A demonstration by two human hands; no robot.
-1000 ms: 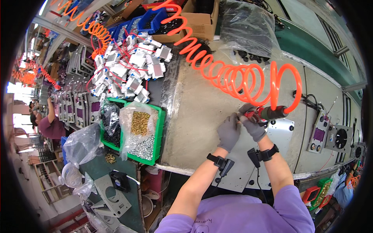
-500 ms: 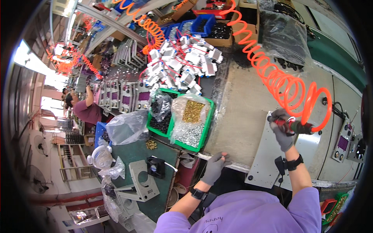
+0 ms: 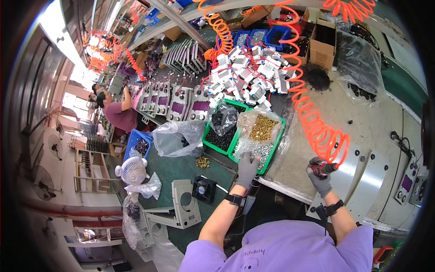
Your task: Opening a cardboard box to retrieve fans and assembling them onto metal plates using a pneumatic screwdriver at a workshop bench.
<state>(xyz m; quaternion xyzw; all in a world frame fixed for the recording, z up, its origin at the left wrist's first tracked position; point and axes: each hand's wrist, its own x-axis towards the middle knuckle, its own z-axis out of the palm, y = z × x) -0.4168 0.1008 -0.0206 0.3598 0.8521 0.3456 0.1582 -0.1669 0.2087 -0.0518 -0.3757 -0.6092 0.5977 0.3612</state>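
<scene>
My left hand [image 3: 247, 173], in a grey glove, reaches into the near end of a green tray [image 3: 272, 156]. Its fingertips are apart at the silver screws [image 3: 261, 151], and nothing shows between them. Gold-coloured screws [image 3: 263, 127] lie in a clear bag in the same tray. My right hand [image 3: 320, 182], also gloved, is wrapped round a red pneumatic screwdriver [image 3: 324, 169] on a coiled orange air hose [image 3: 317, 131]. That hand is over the left edge of a grey metal panel [image 3: 343, 174]; a second metal panel [image 3: 369, 181] lies to its right.
White boxy parts with red wires [image 3: 249, 75] are heaped behind the trays. A second green tray [image 3: 220, 138] holds black pieces. On the left green table are a small white fan [image 3: 134, 170], a black fan [image 3: 204, 189] and a metal bracket [image 3: 185, 204]. A co-worker [image 3: 120, 113] stands far left.
My left hand has gone from the table's front edge to the silver screws in the green tray. My right hand and screwdriver have come away from the panel's far end. The view has shifted left.
</scene>
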